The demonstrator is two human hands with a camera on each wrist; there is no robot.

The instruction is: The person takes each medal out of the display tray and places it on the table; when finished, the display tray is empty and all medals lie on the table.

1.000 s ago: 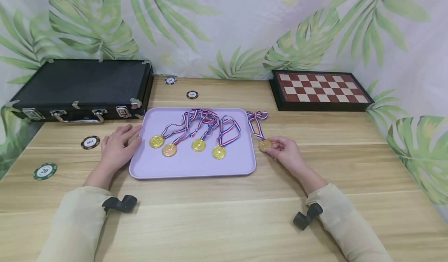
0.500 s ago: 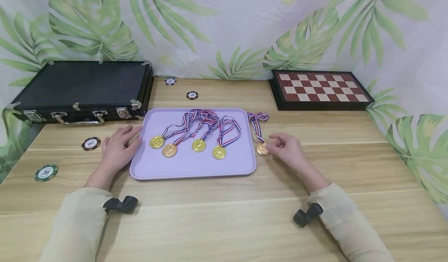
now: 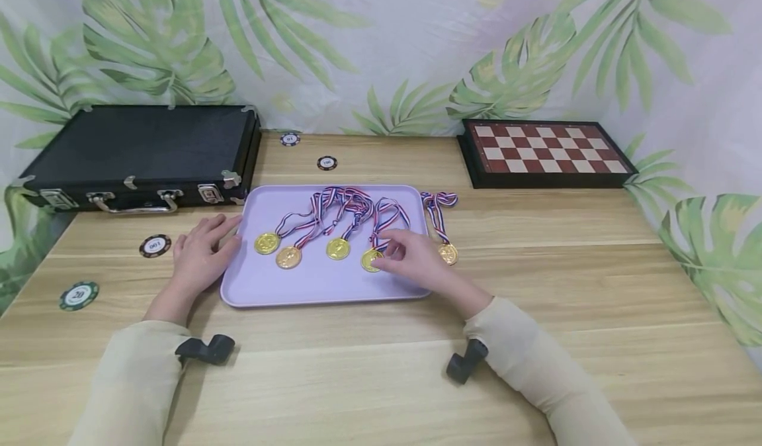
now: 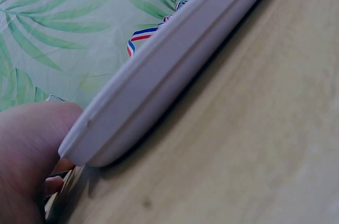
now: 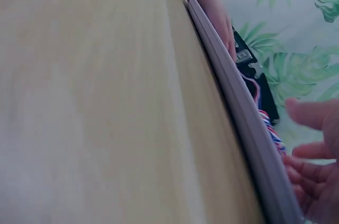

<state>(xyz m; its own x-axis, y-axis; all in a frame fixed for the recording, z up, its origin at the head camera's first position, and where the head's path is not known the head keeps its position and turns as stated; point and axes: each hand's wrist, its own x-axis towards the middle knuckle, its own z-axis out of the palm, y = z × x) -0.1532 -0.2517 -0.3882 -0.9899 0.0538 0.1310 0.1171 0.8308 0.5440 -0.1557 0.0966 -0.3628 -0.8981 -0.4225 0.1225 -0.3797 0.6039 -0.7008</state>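
Medals [image 3: 337, 247] are lying on the tray [image 3: 321, 287], and we are judging them light, slick discs on limp ribbons, best pinched at the rim, our right hand [image 3: 413, 261] touching one with loosely curled fingers while our left hand [image 3: 199, 255] is resting flat on the counter [image 3: 381, 380].

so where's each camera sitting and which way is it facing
Head: worn on the head, looks forward and down at the table, tray, medals and both hands, left hand, right hand, plus both sleeves.
Left wrist: low at the table, looks along the tray's rim; a bit of the left hand shows.
Right wrist: low at the table, looks along the tray's other edge; right fingers show, the left hand beyond.
Shared: all three see the tray and a ribbon.
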